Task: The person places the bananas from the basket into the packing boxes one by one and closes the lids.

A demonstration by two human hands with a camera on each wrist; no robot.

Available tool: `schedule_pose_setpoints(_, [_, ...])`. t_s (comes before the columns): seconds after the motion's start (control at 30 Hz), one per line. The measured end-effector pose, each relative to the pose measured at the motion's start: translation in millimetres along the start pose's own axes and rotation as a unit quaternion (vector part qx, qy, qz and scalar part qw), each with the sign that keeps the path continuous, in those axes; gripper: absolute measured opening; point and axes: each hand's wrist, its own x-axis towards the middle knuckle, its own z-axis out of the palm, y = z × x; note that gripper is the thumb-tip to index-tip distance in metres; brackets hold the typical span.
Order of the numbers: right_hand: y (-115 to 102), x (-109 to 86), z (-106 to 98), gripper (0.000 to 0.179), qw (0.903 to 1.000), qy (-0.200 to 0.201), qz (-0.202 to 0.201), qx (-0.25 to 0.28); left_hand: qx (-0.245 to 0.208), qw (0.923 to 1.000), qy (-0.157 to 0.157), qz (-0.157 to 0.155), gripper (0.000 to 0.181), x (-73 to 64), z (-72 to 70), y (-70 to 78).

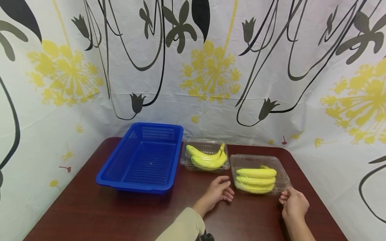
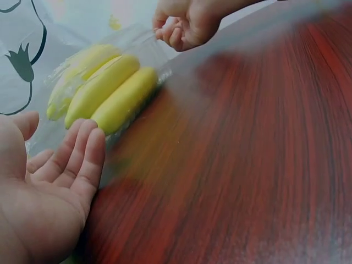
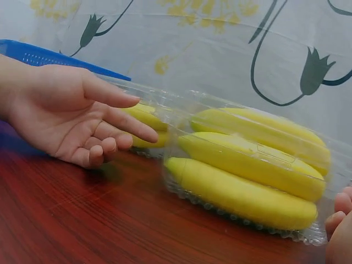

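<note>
A clear plastic clamshell box (image 1: 284,174) with several yellow bananas (image 1: 256,180) in it stands on the right of the table. At its near right corner my right hand (image 1: 295,203) pinches the edge between thumb and curled fingers; the left wrist view also shows this hand (image 2: 192,25) at the corner. My left hand (image 1: 217,193) is just left of the same box, fingers loosely extended and holding nothing. In the right wrist view a small gap shows between the left hand (image 3: 71,113) and the box wall.
Another clear clamshell box (image 1: 184,157) of bananas stands behind the left hand. A blue perforated plastic basket (image 1: 104,177) occupies the left of the dark red wooden table (image 1: 90,214). Patterned white cloth (image 1: 169,83) hangs around the table's back and sides.
</note>
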Motion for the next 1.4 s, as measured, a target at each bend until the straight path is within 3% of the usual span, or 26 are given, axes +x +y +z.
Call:
schedule_pose_setpoints(0.1, [2.3, 0.3, 1.7, 0.012, 0.9998, -0.005, -0.017, 0.008, 0.0, 0.9999, -0.015, 0.003, 0.044, -0.8, -3.1, -2.2])
schedule_pose_setpoints(0.27, [4.1, 3.6, 4.2, 0.007, 0.9996, -0.012, -0.024, 0.014, -0.025, 0.9996, -0.015, 0.005, 0.046, -2.8, -5.4, -4.5])
schedule_pose_setpoints(0.63, [2.7, 9.0, 11.2, 0.009, 0.9985, -0.009, 0.012, 0.053, -0.041, 0.9988, -0.015, 0.025, 0.042, -5.6, -2.7, -7.0])
schedule_pose_setpoints(0.9, [0.5, 1.0, 15.3, 0.018, 0.9882, -0.078, 0.044, 0.124, -0.037, 0.9984, -0.013, 0.04, 0.043, -6.7, -1.9, -7.4])
schedule_pose_setpoints(1.0, [2.5, -5.9, 18.1, 0.026, 0.9874, -0.094, 0.024, 0.125, -0.039, 0.9982, -0.01, 0.044, 0.042, -8.5, -2.5, -6.9])
schedule_pose_setpoints(1.17, [5.7, -18.4, 20.1, 0.054, 0.9873, -0.119, -0.017, 0.103, -0.046, 0.9983, 0.0, 0.037, 0.041, -17.0, -3.6, -6.0])
schedule_pose_setpoints(1.4, [5.7, -33.2, 19.8, 0.046, 0.9832, -0.154, -0.092, 0.033, -0.035, 0.9979, 0.015, 0.052, 0.039, -29.7, -7.2, -1.0])
